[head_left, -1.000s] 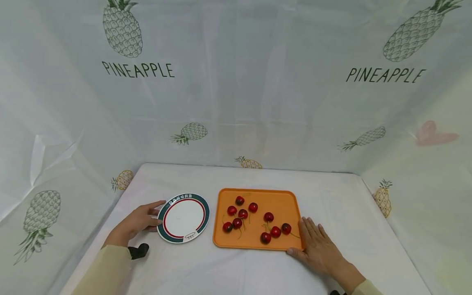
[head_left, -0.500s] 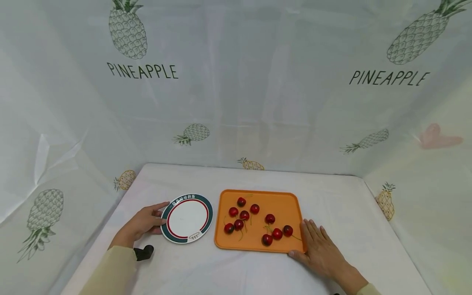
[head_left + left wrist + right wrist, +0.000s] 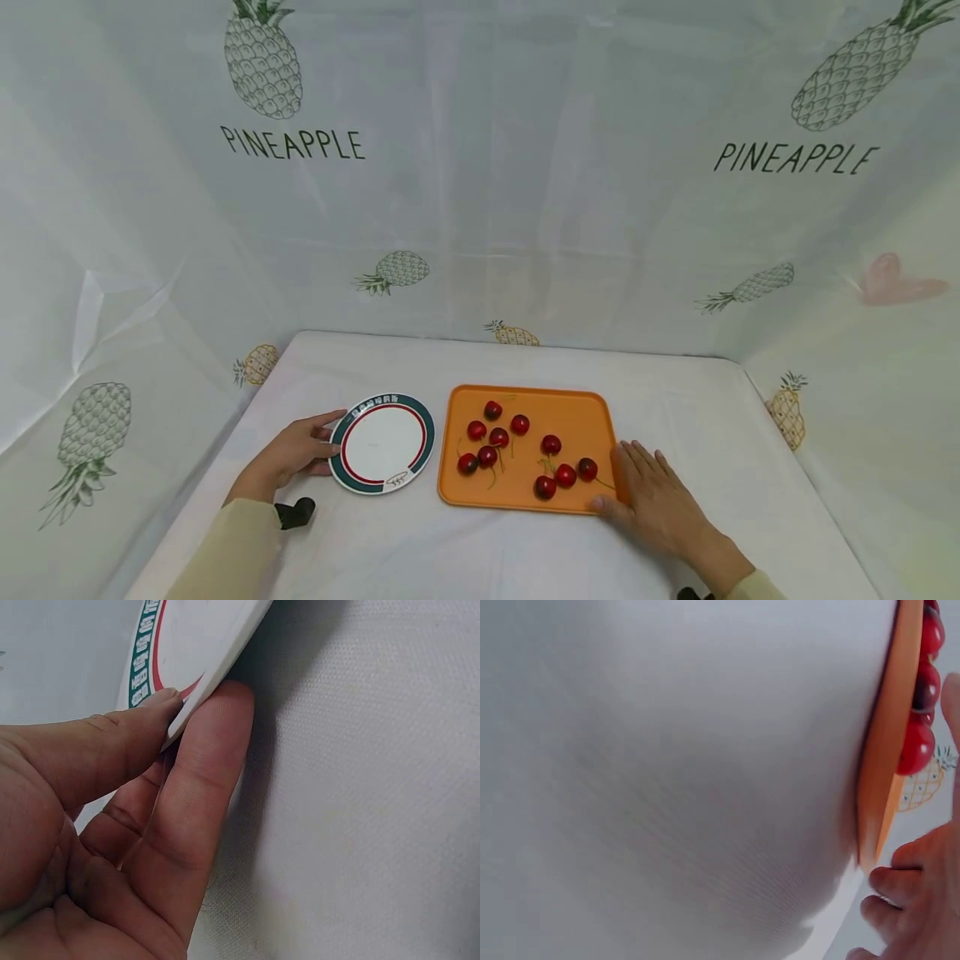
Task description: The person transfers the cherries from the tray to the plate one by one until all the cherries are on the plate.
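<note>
My left hand [image 3: 296,454] pinches the left rim of a round white plate [image 3: 381,446] with a green band and a red ring. In the left wrist view the thumb lies on top of the rim and fingers [image 3: 214,742] are underneath; that edge is tilted up off the cloth. At the right end of an orange tray [image 3: 525,500], my right hand [image 3: 660,504] lies with straight fingers close to the tray's side. Its thumb is over the near right corner, apart from the cherries. Several dark red cherries [image 3: 498,437] with stems lie scattered in the tray.
A white cloth covers the table [image 3: 465,558]. Behind it and at both sides hangs a pale curtain [image 3: 510,208] printed with pineapples. The plate stands left of the tray with a narrow gap between them. Black wrist gear [image 3: 296,512] shows by the left sleeve.
The right thumb has lifted from the tray's near edge and sits slightly higher over the corner. The whole scene shifts a little to the right in view. The left hand keeps its hold on the plate.
</note>
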A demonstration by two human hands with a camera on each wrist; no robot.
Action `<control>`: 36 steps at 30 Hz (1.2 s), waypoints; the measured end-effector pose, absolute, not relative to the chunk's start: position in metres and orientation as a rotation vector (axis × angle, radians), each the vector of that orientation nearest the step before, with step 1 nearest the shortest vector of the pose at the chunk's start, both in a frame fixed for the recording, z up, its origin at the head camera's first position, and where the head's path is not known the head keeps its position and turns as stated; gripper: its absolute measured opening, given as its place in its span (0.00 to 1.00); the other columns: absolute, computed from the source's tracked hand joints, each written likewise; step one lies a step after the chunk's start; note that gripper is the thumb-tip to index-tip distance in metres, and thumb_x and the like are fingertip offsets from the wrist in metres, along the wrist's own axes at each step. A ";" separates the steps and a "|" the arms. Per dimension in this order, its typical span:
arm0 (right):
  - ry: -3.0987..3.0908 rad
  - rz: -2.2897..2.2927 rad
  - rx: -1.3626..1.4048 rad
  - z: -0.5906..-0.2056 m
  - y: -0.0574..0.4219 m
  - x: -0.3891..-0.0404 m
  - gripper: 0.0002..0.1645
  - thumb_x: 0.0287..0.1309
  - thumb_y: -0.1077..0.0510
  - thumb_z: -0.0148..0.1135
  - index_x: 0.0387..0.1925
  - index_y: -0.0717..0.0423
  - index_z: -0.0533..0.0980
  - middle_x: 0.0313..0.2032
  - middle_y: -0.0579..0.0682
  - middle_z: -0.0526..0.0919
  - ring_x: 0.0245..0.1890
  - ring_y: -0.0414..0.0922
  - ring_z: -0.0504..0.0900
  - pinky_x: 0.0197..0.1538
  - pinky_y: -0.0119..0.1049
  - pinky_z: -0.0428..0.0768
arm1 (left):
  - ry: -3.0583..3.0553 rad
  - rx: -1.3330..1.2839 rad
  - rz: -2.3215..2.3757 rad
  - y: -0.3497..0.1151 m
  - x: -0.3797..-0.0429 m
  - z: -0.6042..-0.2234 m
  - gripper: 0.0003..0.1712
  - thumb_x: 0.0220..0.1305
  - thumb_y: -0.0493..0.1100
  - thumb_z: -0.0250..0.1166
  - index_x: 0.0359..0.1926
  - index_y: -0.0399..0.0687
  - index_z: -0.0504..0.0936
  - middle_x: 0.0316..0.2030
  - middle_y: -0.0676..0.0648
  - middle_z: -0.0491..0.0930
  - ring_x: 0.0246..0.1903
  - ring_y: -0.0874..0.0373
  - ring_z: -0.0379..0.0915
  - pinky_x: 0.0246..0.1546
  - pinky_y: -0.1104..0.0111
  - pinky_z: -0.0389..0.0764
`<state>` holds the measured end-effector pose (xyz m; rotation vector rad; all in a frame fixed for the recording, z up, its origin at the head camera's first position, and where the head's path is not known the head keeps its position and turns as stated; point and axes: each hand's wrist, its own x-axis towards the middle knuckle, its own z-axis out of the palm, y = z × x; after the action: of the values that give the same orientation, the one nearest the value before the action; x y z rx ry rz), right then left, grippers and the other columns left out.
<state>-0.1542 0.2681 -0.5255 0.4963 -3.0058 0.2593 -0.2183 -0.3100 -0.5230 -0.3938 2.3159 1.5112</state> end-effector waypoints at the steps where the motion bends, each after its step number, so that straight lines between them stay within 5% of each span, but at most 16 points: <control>1: -2.978 0.252 0.499 -0.524 0.268 -0.156 0.58 0.65 0.23 0.60 0.73 0.68 0.69 0.70 0.66 0.74 0.72 0.65 0.70 0.75 0.68 0.65 | 2.319 -0.393 1.509 -0.310 -0.218 -0.523 0.44 0.67 0.30 0.69 0.81 0.48 0.64 0.59 0.31 0.71 0.38 0.52 0.82 0.39 0.61 0.91; 6: -2.769 0.180 0.564 -0.518 0.267 -0.164 0.44 0.58 0.33 0.74 0.60 0.63 0.79 0.55 0.59 0.80 0.57 0.60 0.77 0.58 0.60 0.79 | 2.311 -0.383 1.536 -0.311 -0.215 -0.524 0.44 0.67 0.30 0.69 0.81 0.48 0.64 0.57 0.33 0.71 0.38 0.52 0.82 0.39 0.61 0.91; 13: -2.717 0.101 0.637 -0.520 0.262 -0.164 0.23 0.56 0.44 0.78 0.45 0.55 0.85 0.44 0.50 0.79 0.47 0.52 0.74 0.51 0.52 0.76 | 2.310 -0.375 1.550 -0.312 -0.214 -0.524 0.44 0.67 0.30 0.69 0.81 0.47 0.64 0.56 0.34 0.72 0.37 0.52 0.82 0.39 0.60 0.91; 29: -2.541 -0.018 0.803 -0.531 0.266 -0.166 0.13 0.48 0.62 0.83 0.31 0.52 0.83 0.32 0.45 0.70 0.38 0.48 0.69 0.44 0.47 0.73 | 2.300 -0.374 1.542 -0.310 -0.217 -0.520 0.44 0.68 0.30 0.69 0.81 0.49 0.63 0.56 0.34 0.70 0.38 0.52 0.81 0.39 0.62 0.91; 36: -2.529 -0.057 0.816 -0.533 0.267 -0.167 0.13 0.49 0.59 0.82 0.28 0.54 0.81 0.30 0.45 0.68 0.35 0.48 0.66 0.41 0.46 0.71 | 2.291 -0.375 1.552 -0.310 -0.216 -0.521 0.44 0.68 0.30 0.69 0.81 0.48 0.63 0.57 0.33 0.72 0.38 0.52 0.82 0.40 0.61 0.91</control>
<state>-0.1667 0.2665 -0.5330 0.8161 -2.5287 -0.0572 -0.2163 -0.3103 -0.5211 -0.3746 2.2912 1.5521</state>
